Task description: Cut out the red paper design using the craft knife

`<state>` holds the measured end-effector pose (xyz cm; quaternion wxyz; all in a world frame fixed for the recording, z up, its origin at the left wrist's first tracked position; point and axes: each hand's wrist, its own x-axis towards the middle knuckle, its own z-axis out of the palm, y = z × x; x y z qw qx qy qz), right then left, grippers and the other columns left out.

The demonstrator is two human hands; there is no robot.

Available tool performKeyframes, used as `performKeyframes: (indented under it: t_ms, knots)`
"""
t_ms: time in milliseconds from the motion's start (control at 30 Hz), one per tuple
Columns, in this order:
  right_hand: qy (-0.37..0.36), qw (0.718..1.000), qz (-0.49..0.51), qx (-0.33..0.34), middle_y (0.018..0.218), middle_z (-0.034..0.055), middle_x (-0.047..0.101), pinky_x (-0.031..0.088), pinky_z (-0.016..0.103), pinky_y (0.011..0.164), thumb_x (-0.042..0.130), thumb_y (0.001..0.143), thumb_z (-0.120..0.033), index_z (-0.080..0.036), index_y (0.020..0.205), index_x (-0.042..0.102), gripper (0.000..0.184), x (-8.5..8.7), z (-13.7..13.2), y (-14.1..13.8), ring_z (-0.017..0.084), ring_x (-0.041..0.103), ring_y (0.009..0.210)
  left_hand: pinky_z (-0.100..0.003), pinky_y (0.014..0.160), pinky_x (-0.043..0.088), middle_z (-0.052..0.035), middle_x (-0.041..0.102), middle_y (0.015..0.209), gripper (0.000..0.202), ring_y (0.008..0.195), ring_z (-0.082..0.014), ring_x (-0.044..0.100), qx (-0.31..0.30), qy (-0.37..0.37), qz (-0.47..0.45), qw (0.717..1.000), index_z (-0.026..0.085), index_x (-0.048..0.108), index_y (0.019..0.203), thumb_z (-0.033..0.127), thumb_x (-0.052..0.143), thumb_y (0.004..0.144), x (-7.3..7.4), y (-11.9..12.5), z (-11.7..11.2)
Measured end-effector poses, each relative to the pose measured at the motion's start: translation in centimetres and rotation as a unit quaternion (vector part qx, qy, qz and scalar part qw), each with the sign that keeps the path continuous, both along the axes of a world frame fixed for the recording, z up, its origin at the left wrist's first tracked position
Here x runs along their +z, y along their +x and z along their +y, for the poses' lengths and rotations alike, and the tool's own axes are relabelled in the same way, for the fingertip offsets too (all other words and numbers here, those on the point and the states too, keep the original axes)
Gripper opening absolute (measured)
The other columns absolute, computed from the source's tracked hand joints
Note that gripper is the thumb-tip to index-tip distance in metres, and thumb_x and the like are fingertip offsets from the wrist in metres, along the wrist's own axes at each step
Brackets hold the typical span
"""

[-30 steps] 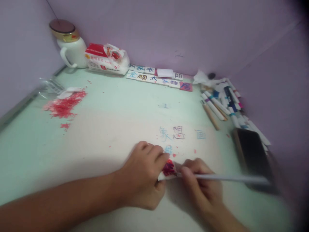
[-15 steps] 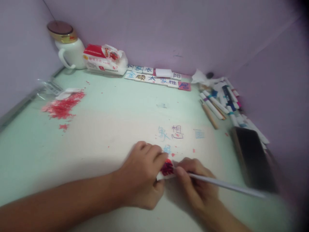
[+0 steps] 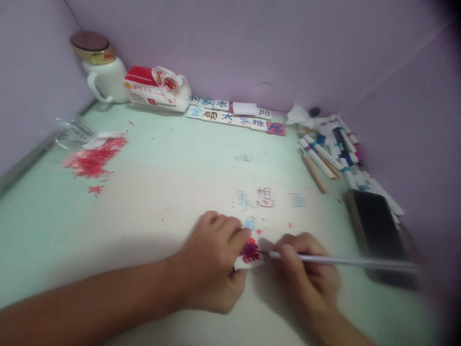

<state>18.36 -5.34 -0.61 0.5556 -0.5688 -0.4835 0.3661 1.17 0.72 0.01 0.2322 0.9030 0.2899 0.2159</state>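
Note:
My left hand point(image 3: 212, 264) is curled on the pale green table point(image 3: 151, 192) and pinches a small white tile point(image 3: 249, 254) daubed with red and dark colour. My right hand point(image 3: 309, 278) grips a long thin white stick point(image 3: 342, 261), its tip touching the tile's right edge. Coloured characters point(image 3: 256, 198) are drawn on the table just beyond the hands.
A heap of red shavings point(image 3: 92, 159) lies at the left. A white jug point(image 3: 104, 72), a tissue pack point(image 3: 156, 89) and a row of lettered tiles point(image 3: 234, 117) line the back wall. Marker pens point(image 3: 331, 151) and a dark phone point(image 3: 378, 230) lie at the right.
My right hand has shifted a little to the right, so more of the tile shows. The stick has swung from sloping down-right to nearly level. My left hand has stayed put.

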Motion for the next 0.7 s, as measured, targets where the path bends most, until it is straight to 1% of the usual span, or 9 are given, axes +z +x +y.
performKeyframes:
  t_ms: [67,167,300,333,367,433,500,633,700]
  knots:
    - [-0.009,0.996,0.076,-0.040,0.053,-0.0050,0.050,0.031,0.020,0.045,0.058,0.091,-0.032,-0.021,0.069,0.052,0.026,0.2,0.2,0.0,0.008,0.043,0.047,-0.044,0.078,0.043,-0.0126,0.057,0.094,0.040,0.087,-0.0261,0.053,0.012,-0.001,-0.027,1.000,0.010,0.057,0.108,0.015,0.057,0.068,0.1,-0.1,0.1]
    - [-0.024,0.980,0.177,-0.084,0.051,-0.0053,0.051,0.035,0.017,0.041,0.064,0.086,-0.036,-0.021,0.068,0.055,0.026,0.3,0.9,0.6,0.007,0.045,0.043,-0.042,0.081,0.047,-0.0138,0.056,0.101,0.044,0.091,-0.0257,0.052,0.040,0.017,-0.074,0.996,0.009,0.053,0.112,0.013,0.057,0.069,0.3,-0.2,0.0]
    - [-0.060,0.958,0.258,-0.108,0.049,-0.0047,0.051,0.037,0.014,0.036,0.072,0.078,-0.040,-0.021,0.065,0.057,0.028,0.2,1.8,1.3,0.006,0.046,0.040,-0.041,0.092,0.046,-0.0144,0.053,0.111,0.043,0.103,-0.0260,0.052,0.080,0.108,-0.132,0.982,0.009,0.049,0.119,0.012,0.052,0.076,0.3,-0.2,-0.6]
    - [-0.068,0.953,0.271,-0.114,0.049,-0.0045,0.052,0.037,0.014,0.036,0.073,0.077,-0.041,-0.020,0.065,0.057,0.028,0.2,1.9,1.4,0.006,0.046,0.040,-0.040,0.095,0.045,-0.0135,0.053,0.111,0.041,0.105,-0.0258,0.051,0.093,0.130,-0.141,0.977,0.010,0.050,0.117,0.012,0.050,0.077,0.3,-0.3,-0.8]
    - [-0.075,0.950,0.282,-0.115,0.049,-0.0044,0.052,0.037,0.014,0.036,0.074,0.076,-0.041,-0.020,0.065,0.057,0.029,0.2,2.0,1.4,0.006,0.046,0.040,-0.040,0.098,0.043,-0.0127,0.053,0.111,0.039,0.107,-0.0254,0.051,0.088,0.141,-0.130,0.978,0.010,0.050,0.117,0.012,0.050,0.078,0.3,-0.3,-0.9]
    - [-0.083,0.944,0.297,-0.113,0.049,-0.0046,0.051,0.038,0.014,0.037,0.075,0.074,-0.042,-0.020,0.064,0.056,0.031,0.2,2.0,1.4,0.006,0.047,0.040,-0.038,0.101,0.041,-0.0112,0.053,0.109,0.037,0.107,-0.0240,0.051,0.071,0.148,-0.104,0.981,0.010,0.051,0.116,0.012,0.051,0.078,0.4,-0.5,-1.0]
    - [-0.087,0.943,0.302,-0.106,0.048,-0.0044,0.051,0.037,0.014,0.036,0.076,0.072,-0.043,-0.019,0.063,0.056,0.033,0.3,2.0,1.4,0.006,0.047,0.039,-0.038,0.100,0.041,-0.0111,0.053,0.109,0.037,0.107,-0.0237,0.050,0.063,0.150,-0.103,0.981,0.011,0.051,0.116,0.013,0.051,0.079,0.5,-0.7,-1.0]
    - [-0.100,0.943,0.300,-0.107,0.046,-0.0045,0.052,0.035,0.013,0.036,0.076,0.072,-0.046,-0.019,0.063,0.056,0.035,0.2,2.0,1.5,0.006,0.047,0.038,-0.042,0.094,0.041,-0.0119,0.054,0.107,0.034,0.103,-0.0254,0.052,0.083,0.151,-0.124,0.977,0.011,0.049,0.115,0.020,0.052,0.082,0.4,-0.8,-0.9]
    - [-0.106,0.942,0.297,-0.111,0.045,-0.0048,0.051,0.034,0.013,0.036,0.075,0.073,-0.047,-0.019,0.064,0.057,0.034,0.1,2.0,1.6,0.006,0.046,0.037,-0.045,0.085,0.041,-0.0114,0.057,0.099,0.035,0.091,-0.0259,0.055,0.098,0.171,-0.124,0.973,0.012,0.048,0.115,0.032,0.051,0.088,0.2,-0.8,-0.9]
